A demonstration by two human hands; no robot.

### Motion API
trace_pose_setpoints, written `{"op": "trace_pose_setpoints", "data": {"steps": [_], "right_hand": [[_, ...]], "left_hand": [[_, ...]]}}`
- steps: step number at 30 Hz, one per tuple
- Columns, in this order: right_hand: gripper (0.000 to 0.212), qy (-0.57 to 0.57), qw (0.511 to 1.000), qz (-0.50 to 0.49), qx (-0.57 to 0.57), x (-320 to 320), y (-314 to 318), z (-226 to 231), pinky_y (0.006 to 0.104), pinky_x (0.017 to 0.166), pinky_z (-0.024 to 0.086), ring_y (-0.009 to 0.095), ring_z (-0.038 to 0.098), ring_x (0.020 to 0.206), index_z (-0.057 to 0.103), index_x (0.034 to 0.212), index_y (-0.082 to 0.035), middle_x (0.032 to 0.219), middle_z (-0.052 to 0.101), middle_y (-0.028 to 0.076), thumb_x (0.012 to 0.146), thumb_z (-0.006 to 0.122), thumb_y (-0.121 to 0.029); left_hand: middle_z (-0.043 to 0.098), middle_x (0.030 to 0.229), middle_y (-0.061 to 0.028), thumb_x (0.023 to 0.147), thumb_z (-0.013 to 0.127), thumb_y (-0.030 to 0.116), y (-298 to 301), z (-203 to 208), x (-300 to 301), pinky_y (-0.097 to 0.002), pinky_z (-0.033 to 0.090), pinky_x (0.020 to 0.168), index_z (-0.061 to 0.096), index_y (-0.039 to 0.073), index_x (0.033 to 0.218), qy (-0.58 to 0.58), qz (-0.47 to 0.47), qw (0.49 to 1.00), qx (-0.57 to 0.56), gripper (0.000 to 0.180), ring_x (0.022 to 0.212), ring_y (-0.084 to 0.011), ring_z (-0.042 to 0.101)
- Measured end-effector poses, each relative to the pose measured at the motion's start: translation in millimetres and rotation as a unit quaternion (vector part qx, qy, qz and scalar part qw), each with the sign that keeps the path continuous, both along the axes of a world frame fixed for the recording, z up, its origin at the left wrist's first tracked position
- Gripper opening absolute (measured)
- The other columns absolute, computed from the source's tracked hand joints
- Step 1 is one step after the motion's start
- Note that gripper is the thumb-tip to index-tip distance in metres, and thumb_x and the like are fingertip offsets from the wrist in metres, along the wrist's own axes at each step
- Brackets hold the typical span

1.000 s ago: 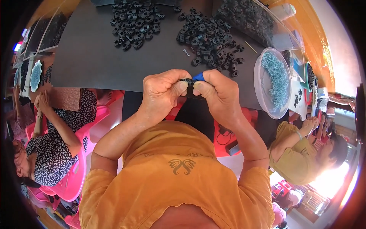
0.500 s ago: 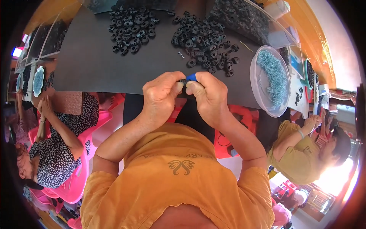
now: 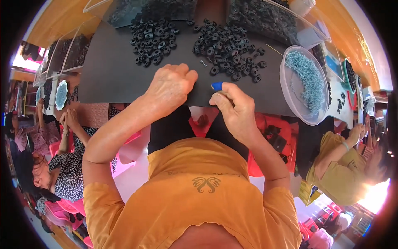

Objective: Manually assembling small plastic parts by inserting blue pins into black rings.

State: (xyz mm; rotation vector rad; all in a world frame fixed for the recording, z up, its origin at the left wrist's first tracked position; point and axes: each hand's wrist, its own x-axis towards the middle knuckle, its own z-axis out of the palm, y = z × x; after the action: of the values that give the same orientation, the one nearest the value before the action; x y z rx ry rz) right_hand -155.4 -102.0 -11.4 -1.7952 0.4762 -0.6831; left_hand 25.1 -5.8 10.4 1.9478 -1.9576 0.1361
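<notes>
My left hand [image 3: 174, 85] is curled closed over the near part of the dark table [image 3: 112, 74], its back facing up; what its fingers hold, if anything, is hidden. To its right, my right hand [image 3: 236, 103] is closed with thumb and forefinger bent together near the table's front edge. A blue cover [image 3: 217, 86] wraps that forefinger's tip. Nothing I can make out shows between those fingers. Beyond my hands lie two piles of small black plastic claw-clip-like pieces, a left pile [image 3: 154, 41] and a right pile [image 3: 228, 50]. A few tiny silvery springs [image 3: 203, 63] lie between them.
A round clear plastic tub [image 3: 283, 83] with tiny bluish spring-like parts [image 3: 309, 85] stands at the right. Clear bins [image 3: 265, 20] of black pieces line the back. A thin stick [image 3: 273, 49] lies near the tub. Other people sit at left [image 3: 72, 174] and right [image 3: 338, 166].
My hands were together on a small dark piece. Now they are apart: the left has moved away from the right and turned back-up, and the piece is out of sight.
</notes>
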Motion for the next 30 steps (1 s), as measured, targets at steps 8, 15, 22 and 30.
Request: {"op": "trace_pose_setpoints", "data": {"steps": [8, 15, 22, 30], "right_hand": [[0.013, -0.040, 0.999, -0.013, -0.025, -2, -1, -1, 0.0292, 0.052, 0.048, 0.019, 0.061, 0.061, 0.056, 0.094, 0.005, 0.075, 0.059, 0.013, 0.082, 0.059, 0.007], [0.012, -0.040, 0.998, -0.013, -0.036, 0, -3, -2, 0.0287, 0.050, 0.046, 0.018, 0.060, 0.058, 0.056, 0.093, 0.004, 0.071, 0.058, 0.011, 0.082, 0.058, 0.008], [0.011, -0.036, 0.997, -0.022, -0.066, 0, -5, -3, 0.0312, 0.056, 0.047, 0.021, 0.059, 0.061, 0.058, 0.092, 0.003, 0.071, 0.059, 0.011, 0.081, 0.060, 0.006], [0.015, -0.007, 0.942, -0.178, -0.286, -30, -42, 15, 0.0380, 0.056, 0.043, 0.030, 0.054, 0.063, 0.060, 0.086, 0.000, 0.069, 0.056, 0.012, 0.072, 0.065, 0.005]], "left_hand": [[0.045, 0.067, -0.0069, 0.064, 0.057, 0.010, -17, -5, -12, -0.0339, 0.038, 0.060, 0.050, 0.005, 0.071, -0.181, -0.088, 0.979, 0.028, 0.011, 0.063, -0.0227, 0.049], [0.040, 0.061, -0.0058, 0.058, 0.060, 0.010, -20, -11, -15, -0.0322, 0.032, 0.053, 0.053, 0.004, 0.058, -0.164, -0.139, 0.975, -0.064, 0.010, 0.056, -0.0199, 0.043], [0.036, 0.063, -0.0059, 0.060, 0.059, 0.008, -18, -19, -22, -0.0318, 0.030, 0.052, 0.053, 0.000, 0.064, -0.201, -0.113, 0.968, -0.104, 0.010, 0.058, -0.0196, 0.040], [0.046, 0.072, -0.0090, 0.068, 0.064, -0.001, -11, -5, -10, -0.0354, 0.041, 0.058, 0.055, -0.001, 0.085, -0.118, -0.103, 0.984, -0.080, 0.019, 0.065, -0.0252, 0.050]]}}
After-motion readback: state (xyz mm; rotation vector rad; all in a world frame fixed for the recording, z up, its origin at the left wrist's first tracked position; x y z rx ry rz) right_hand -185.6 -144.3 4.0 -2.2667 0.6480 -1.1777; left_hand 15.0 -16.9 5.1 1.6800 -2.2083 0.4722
